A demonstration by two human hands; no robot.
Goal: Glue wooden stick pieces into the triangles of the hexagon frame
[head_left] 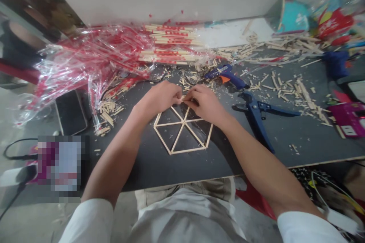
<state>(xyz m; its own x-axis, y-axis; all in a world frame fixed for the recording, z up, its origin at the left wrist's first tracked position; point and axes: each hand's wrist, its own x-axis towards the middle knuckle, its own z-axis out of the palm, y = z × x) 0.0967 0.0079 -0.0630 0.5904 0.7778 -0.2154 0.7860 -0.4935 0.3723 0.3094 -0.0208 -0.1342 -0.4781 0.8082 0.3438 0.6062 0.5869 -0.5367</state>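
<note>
A flat hexagonal frame of pale wooden sticks [184, 122], with spokes meeting in its middle, lies on the dark table [148, 171]. At its far edge my left hand [168, 95] and my right hand [201, 100] come together, nearly touching. Fingers of both hands are closed in a pinch around the far side of the frame. What lies between the fingertips is too small and hidden to name. Just beyond my hands, a blue glue gun [226, 75] with an orange trigger rests on the table. A blue cutter [258, 115] lies open to the right.
Red and clear plastic wrappers [99, 53] heap at the back left, beside bundled sticks [173, 40]. Stick offcuts [299, 91] scatter on the right. A phone [71, 113] lies at left, and a purple box [348, 118] sits at far right.
</note>
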